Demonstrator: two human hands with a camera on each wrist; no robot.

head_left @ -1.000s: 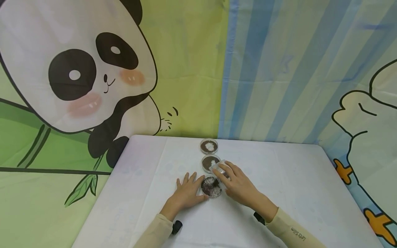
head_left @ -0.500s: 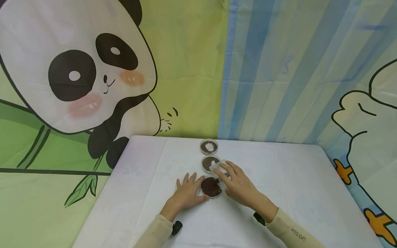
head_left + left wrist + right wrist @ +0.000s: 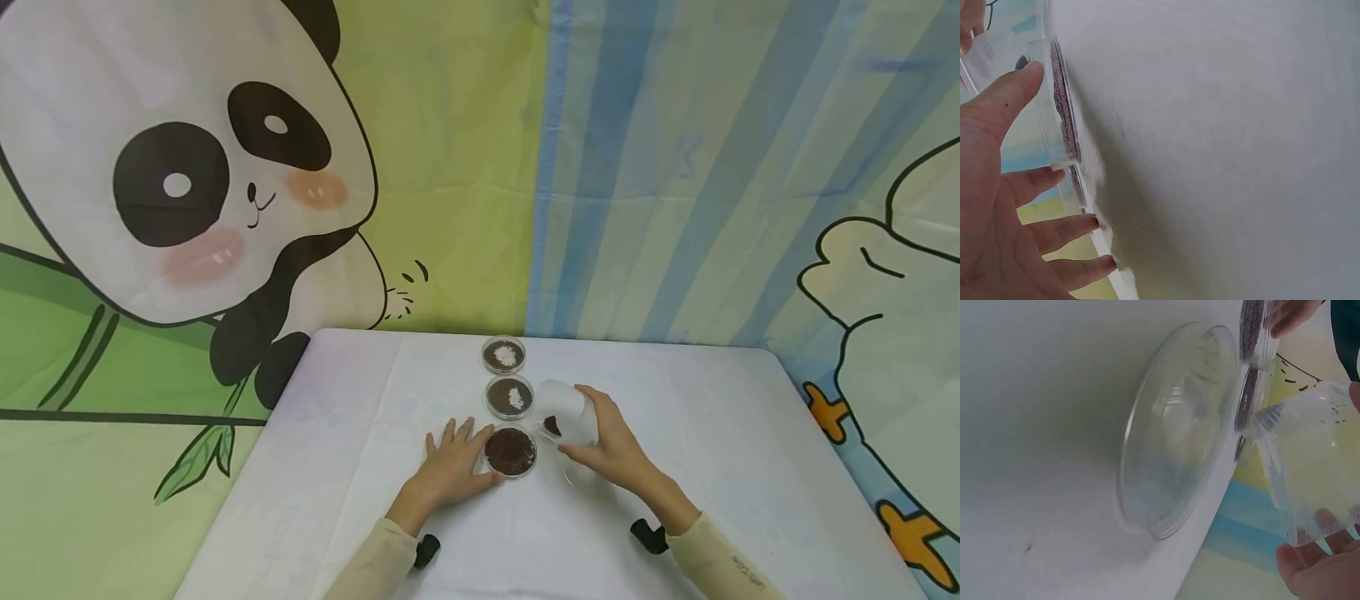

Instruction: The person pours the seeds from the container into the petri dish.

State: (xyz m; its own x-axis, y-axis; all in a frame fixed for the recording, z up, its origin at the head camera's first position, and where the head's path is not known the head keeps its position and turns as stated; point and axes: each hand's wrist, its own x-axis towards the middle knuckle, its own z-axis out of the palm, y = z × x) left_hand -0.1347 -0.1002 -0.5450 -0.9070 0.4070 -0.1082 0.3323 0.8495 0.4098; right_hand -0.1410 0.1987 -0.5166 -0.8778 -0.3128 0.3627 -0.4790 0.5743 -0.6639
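Note:
A round petri dish (image 3: 511,452) of dark brown soil sits nearest me, a few pale specks at its right edge. My left hand (image 3: 452,467) lies spread beside it, thumb and index finger straight and touching its side. My right hand (image 3: 617,446) grips a clear plastic measuring cup (image 3: 567,408) just right of the dish. The cup is tilted, its spout toward the dishes, with a little dark soil (image 3: 552,426) inside. In the right wrist view its printed marks and my fingertips (image 3: 1325,520) behind the clear wall show.
Two more dishes of brown soil topped with white grains, a middle dish (image 3: 509,397) and a far dish (image 3: 503,355), line up behind. An empty clear round dish or lid (image 3: 1175,434) lies under my right hand. The white table (image 3: 712,417) ends at a printed curtain (image 3: 675,208).
Brown soil has covered the white-speckled surface of the near dish. My right hand has moved right with the cup, off the dish, and turned it less steeply. My left hand has stayed put.

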